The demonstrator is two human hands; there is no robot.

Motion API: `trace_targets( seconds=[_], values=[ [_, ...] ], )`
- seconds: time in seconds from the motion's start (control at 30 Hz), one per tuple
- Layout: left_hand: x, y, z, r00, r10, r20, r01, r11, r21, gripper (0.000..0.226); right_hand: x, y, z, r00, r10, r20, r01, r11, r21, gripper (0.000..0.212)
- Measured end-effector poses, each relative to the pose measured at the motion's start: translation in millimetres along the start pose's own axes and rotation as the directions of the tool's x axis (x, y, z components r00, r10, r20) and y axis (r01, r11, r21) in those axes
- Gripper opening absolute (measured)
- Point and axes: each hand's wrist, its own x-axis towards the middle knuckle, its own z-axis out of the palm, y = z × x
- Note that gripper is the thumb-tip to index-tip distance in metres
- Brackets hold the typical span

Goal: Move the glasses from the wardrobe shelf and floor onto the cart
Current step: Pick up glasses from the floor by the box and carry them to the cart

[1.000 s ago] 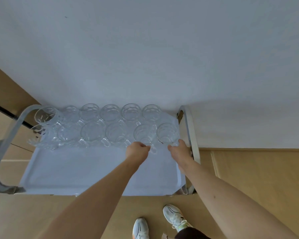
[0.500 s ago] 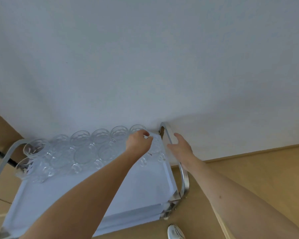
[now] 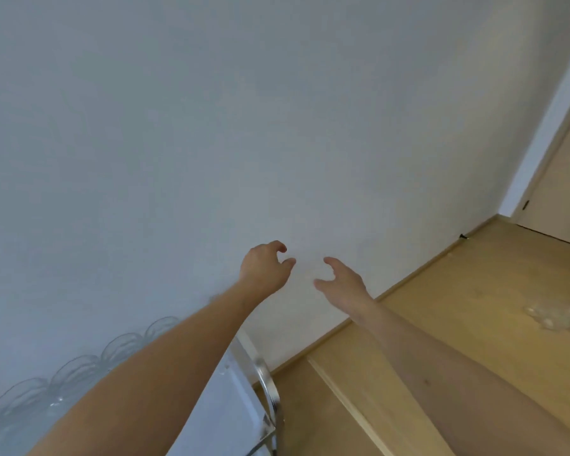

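View from a head-worn camera, tilted up toward a plain white wall [image 3: 211, 126], with the scene described from left to right. At the lower left, a row of clear glasses [image 3: 79, 370] stands along the far edge of the cart [image 3: 231, 406], close against the wall; their scalloped rims show as pale arcs, and packing them to the back probably leaves the nearer part of the white tray free for more. The cart's chrome end handle [image 3: 269, 386] curves down at its right end. Both bare forearms reach up across the middle of the view, above and beyond the cart. The left hand [image 3: 264, 268] has its fingers loosely curled and holds nothing; the right hand [image 3: 341, 281], just beside it, is relaxed with fingers slightly bent and also holds nothing. Neither touches the cart or any glass, which suggests both are free to collect the next load. To the right, light wooden floor [image 3: 474, 291] meets the wall at a skirting line. Near the right edge, a blurred cluster of clear glasses on the floor [image 3: 560, 320] sits well apart from the cart; these appear to be the ones not yet moved. At the far right stands a pale door [image 3: 566, 179]. The wardrobe shelf is out of view
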Motion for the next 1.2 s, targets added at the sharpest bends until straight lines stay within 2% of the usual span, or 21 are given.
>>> trace_targets(
  seconds=[0.3, 0.5, 0.73, 0.97, 1.2],
  values=[
    [20.4, 165.5, 86.5, 0.953, 0.275, 0.123, -0.27, 0.961, -0.062, 0.047, -24.4, 69.2, -170.4, 0.972, 0.024, -0.233, -0.052, 0.992, -0.116, 0.064],
    [20.2, 273.0, 158.6, 0.893, 0.407, 0.189, -0.386, 0.912, -0.14, 0.048, -45.4, 129.3, -270.0, 0.926, 0.066, -0.371, -0.119, 0.985, -0.122, 0.062],
    [13.6, 380.5, 237.1, 0.818, 0.51, 0.265, -0.464, 0.858, -0.22, 0.049, -64.1, 193.7, -366.2, 0.866, 0.166, -0.472, -0.272, 0.948, -0.165, 0.064],
    [10.0, 457.4, 303.4, 0.753, 0.568, 0.332, -0.511, 0.823, -0.25, 0.05, -76.1, 256.5, -435.3, 0.804, 0.242, -0.544, -0.37, 0.918, -0.14, 0.064],
    [21.6, 498.9, 353.6, 0.688, 0.594, 0.418, -0.526, 0.804, -0.276, 0.048, -57.0, 301.8, -460.9, 0.752, 0.338, -0.566, -0.434, 0.9, -0.039, 0.064]
  ],
)
